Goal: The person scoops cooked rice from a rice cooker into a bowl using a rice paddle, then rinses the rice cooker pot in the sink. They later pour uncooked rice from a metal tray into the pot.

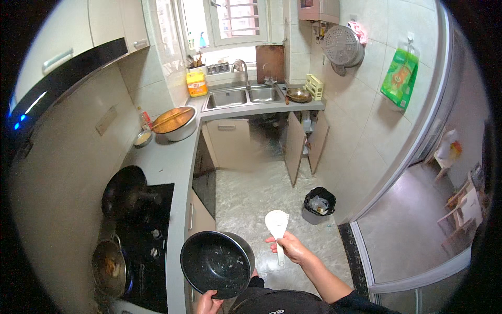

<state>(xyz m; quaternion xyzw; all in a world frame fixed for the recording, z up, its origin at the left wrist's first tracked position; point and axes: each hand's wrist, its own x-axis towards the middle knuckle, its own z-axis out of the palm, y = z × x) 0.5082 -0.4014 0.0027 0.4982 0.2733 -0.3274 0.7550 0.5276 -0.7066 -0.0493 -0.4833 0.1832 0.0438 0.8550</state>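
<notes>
My left hand (pixel 208 303) grips the near rim of a dark inner cooking pot (pixel 215 265), tilted so its inside faces me; whitish bits cling to its wall. To the right of the pot, my right hand (pixel 291 247) holds a white rice paddle (pixel 277 225) by its handle, blade pointing away from me, above the floor. On the black gas hob (pixel 151 251) at the left, a metal pan (pixel 110 267) holds food in liquid, and a dark wok (pixel 124 190) sits farther back.
The counter bears a large metal basin (pixel 184 127) of orange-brown food with chopsticks across it, and a small bowl (pixel 143 138). A double sink (pixel 227 99) lies under the window. Cupboard doors (pixel 295 147) stand ajar beside a lined bin (pixel 315 216). A glass door frame (pixel 362 255) borders the right.
</notes>
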